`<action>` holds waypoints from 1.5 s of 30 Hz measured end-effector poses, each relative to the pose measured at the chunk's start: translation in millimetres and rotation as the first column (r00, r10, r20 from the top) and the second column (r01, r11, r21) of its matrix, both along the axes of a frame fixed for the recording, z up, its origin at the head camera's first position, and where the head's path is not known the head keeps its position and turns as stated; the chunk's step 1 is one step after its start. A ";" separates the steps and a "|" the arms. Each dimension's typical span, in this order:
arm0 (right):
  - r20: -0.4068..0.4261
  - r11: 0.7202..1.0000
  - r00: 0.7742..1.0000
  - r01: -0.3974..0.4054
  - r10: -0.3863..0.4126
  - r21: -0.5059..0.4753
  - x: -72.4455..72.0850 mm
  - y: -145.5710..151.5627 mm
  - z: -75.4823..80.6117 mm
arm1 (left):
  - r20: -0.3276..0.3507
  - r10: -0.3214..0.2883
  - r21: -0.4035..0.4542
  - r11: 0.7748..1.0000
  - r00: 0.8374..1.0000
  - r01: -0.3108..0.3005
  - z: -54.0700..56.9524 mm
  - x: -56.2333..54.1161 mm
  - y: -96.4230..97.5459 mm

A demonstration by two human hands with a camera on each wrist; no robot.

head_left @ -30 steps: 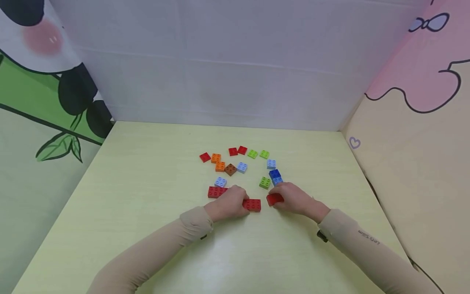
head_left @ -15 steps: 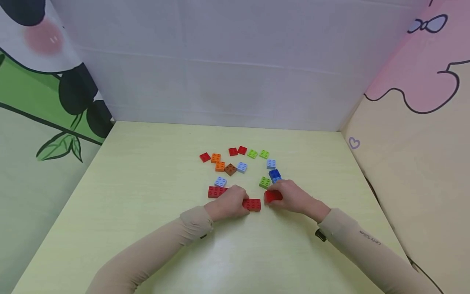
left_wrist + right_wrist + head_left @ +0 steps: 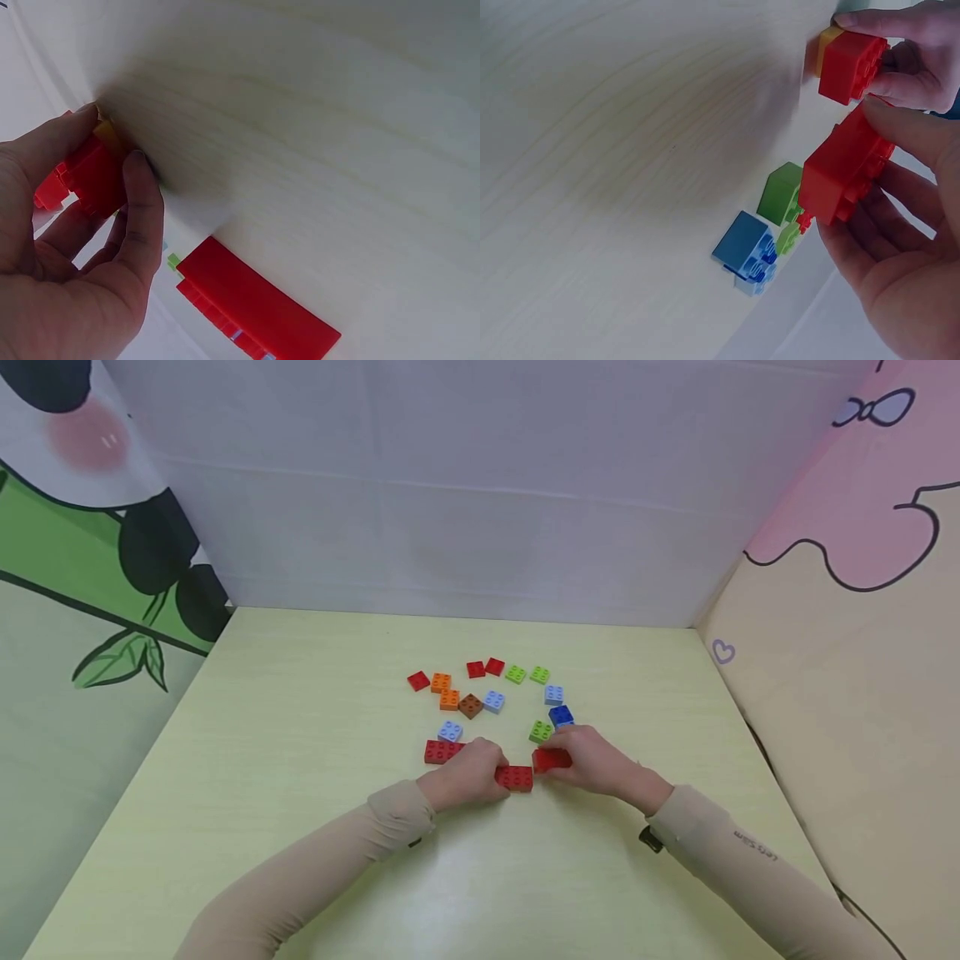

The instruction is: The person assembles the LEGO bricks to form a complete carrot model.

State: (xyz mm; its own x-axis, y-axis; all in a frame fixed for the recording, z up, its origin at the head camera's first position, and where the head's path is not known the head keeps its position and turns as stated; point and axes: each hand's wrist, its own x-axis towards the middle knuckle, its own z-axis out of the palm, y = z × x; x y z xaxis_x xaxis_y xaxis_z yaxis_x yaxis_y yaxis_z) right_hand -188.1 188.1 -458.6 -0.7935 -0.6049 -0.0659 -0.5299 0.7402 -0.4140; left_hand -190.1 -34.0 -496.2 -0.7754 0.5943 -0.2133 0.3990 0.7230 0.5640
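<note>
The left hand's (image 3: 468, 772) grip pinches a studded red brick (image 3: 516, 778) atop a yellow piece (image 3: 826, 49), at the middle of the pale, faintly grained counter (image 3: 300, 735); its visible part runs left to right, studs up. Just right and slightly farther, the right hand's (image 3: 596, 762) grip pinches a smooth-sided red block (image 3: 551, 761), long axis also left to right. A square green brick (image 3: 540, 732) sits just beyond the block.
</note>
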 end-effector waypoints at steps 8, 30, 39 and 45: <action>0.039 0.999 0.999 -0.037 0.038 -0.029 2.5 -10.5 4.5 | -0.004 0.010 -0.004 1.000 1.000 -0.010 1.5 -0.4 -1.8; 0.049 0.991 0.993 -0.100 0.105 -0.087 8.5 -20.3 -3.3 | 0.019 0.024 0.001 1.000 1.000 -0.024 1.5 4.3 0.2; 0.049 0.991 0.993 -0.107 0.112 -0.085 11.0 -23.0 -7.6 | 0.019 0.018 0.017 1.000 1.000 -0.018 -0.1 7.0 0.8; 0.043 0.994 0.994 -0.098 0.100 -0.054 8.4 -26.5 -4.6 | -0.001 0.015 0.011 1.000 1.000 -0.015 2.1 3.7 -0.5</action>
State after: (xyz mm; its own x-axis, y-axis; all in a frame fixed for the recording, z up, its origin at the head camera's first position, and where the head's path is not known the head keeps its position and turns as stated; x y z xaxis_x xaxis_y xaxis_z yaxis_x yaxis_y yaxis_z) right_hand -179.7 161.6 -463.2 -0.7265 -0.6839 -0.0670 -0.5792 0.6620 -0.4757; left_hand -186.4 -34.5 -494.1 -0.7843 0.5850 -0.2065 0.3887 0.7228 0.5713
